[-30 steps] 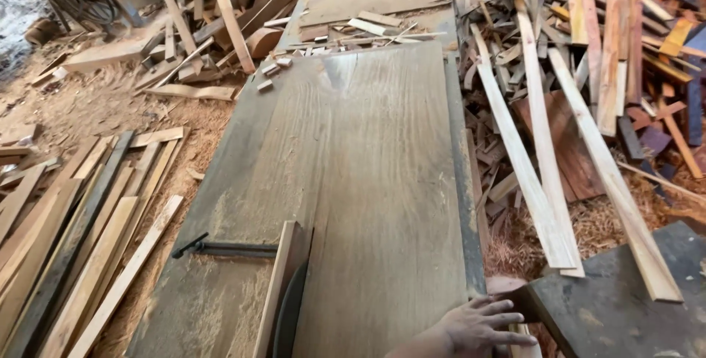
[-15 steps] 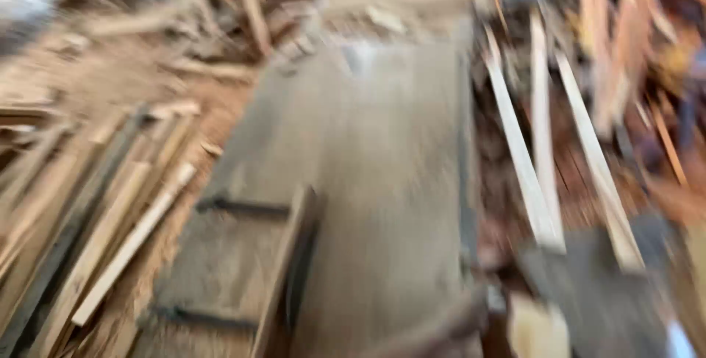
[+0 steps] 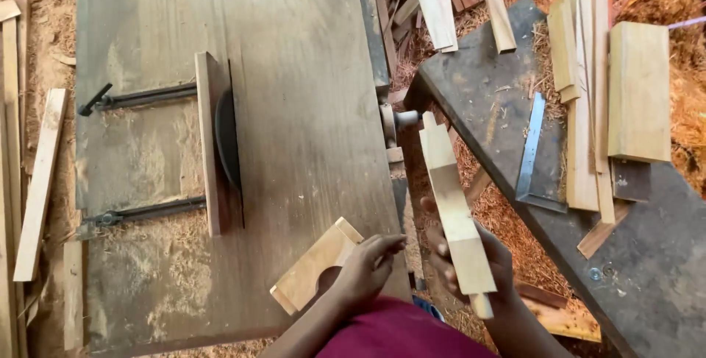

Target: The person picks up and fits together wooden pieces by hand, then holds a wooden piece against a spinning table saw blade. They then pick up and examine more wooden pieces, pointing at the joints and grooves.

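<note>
Head view, looking straight down: the left hand (image 3: pixel 368 266) is resting on a small notched wooden block (image 3: pixel 316 275) lying near the front edge of the saw table (image 3: pixel 294 93), fingers curled over its end, gripping it lightly. The right hand (image 3: pixel 471 262) is clasping a long pale wooden piece (image 3: pixel 452 207), holding it upright-ish just off the table's right edge, above the sawdust floor. The dark blade (image 3: pixel 226 141) is sitting against the wooden fence (image 3: pixel 208 144), well apart from both hands. By my reading, the person is pairing or picking stock before a cut. The next move calls for laying the long piece flat on the table and keeping fingers clear of that blade. On the dark side bench (image 3: pixel 500 93), stacked boards (image 3: pixel 638 89) are waiting.
</note>
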